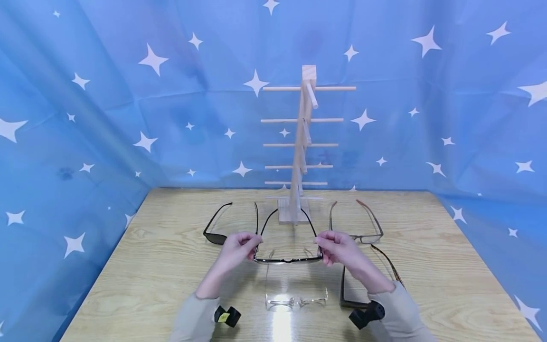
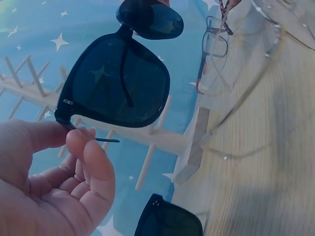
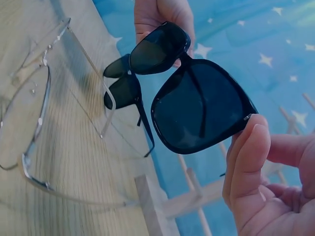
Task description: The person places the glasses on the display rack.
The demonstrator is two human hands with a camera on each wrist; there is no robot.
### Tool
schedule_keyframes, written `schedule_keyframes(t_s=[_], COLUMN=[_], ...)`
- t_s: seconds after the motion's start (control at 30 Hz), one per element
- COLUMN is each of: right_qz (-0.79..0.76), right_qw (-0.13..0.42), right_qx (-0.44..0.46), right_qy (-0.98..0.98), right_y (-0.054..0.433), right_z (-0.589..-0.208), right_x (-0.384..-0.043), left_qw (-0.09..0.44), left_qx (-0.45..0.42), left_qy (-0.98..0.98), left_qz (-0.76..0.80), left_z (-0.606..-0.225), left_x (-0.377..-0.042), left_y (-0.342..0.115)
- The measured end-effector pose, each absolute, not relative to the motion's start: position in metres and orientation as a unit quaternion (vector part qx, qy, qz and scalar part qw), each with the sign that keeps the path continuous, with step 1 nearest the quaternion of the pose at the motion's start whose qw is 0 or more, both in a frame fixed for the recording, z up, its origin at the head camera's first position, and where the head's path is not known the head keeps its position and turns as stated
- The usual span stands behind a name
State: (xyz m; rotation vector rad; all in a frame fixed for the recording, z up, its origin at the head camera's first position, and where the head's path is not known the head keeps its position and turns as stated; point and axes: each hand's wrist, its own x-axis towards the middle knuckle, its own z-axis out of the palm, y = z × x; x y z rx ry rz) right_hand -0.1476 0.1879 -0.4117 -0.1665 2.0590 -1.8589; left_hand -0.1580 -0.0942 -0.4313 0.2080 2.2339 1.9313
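Sunglasses, head view: raised over the table, in front of the rack, with wire glasses nearer the viewer.
Table sides, head view: both run well apart from them.
Left hand, left wrist view: pinches one outer corner.
Right hand, right wrist view: pinches the other.
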Motion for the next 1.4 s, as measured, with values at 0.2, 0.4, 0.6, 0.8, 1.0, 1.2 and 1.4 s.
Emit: schedule_keyframes(t_s=[0.2, 0.4, 0.6, 0.8, 1.0, 1.2, 1.4], right_qz=[-0.662, -0.650, -0.642, -0.641, -0.635, -0.632, -0.628], right_qw=[0.172, 0.168, 0.166, 0.167, 0.161, 0.153, 0.146], right_qx=[-0.046, -0.040, -0.035, -0.026, -0.014, 0.007, 0.027], right_qy=[0.728, 0.740, 0.748, 0.748, 0.755, 0.759, 0.764], right_y=[0.195, 0.201, 0.204, 0.205, 0.207, 0.207, 0.206], right_z=[-0.410, -0.409, -0.409, -0.413, -0.414, -0.413, -0.415], right_x=[-0.155, -0.164, -0.177, -0.193, -0.209, -0.224, -0.235], left_qw=[0.099, 0.106, 0.100, 0.088, 0.086, 0.081, 0.076], left_qx=[0.052, 0.032, 0.005, -0.002, -0.016, -0.023, -0.036], left_qy=[0.743, 0.737, 0.731, 0.738, 0.732, 0.722, 0.719], left_qz=[0.660, 0.667, 0.675, 0.668, 0.676, 0.687, 0.690], left_z=[-0.429, -0.430, -0.430, -0.430, -0.432, -0.435, -0.433], left_x=[-0.167, -0.177, -0.189, -0.203, -0.219, -0.232, -0.238], left_y=[-0.085, -0.077, -0.069, -0.063, -0.059, -0.055, -0.051])
